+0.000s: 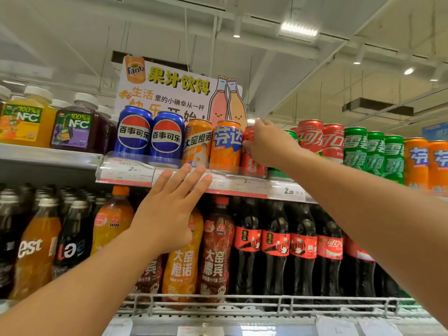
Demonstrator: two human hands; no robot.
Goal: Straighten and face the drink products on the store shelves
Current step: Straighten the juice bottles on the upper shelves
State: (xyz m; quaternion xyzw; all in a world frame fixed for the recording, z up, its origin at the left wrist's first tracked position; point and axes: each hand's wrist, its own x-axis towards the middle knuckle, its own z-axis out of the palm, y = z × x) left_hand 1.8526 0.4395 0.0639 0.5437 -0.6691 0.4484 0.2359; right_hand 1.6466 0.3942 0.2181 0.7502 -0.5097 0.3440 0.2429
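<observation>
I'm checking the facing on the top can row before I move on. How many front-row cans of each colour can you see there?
Blue cans: 2
Orange cans: 4, two left of the right hand, two at the far right
Red cans: 3, one gripped by the right hand
Green cans: 4, one mostly hidden behind that hand
Total: 13

The left hand rests flat on the shelf edge.

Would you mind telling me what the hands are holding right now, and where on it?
The right hand grips the red cola can around its upper side. The left hand holds nothing; its straight fingers rest on the shelf edge.
</observation>
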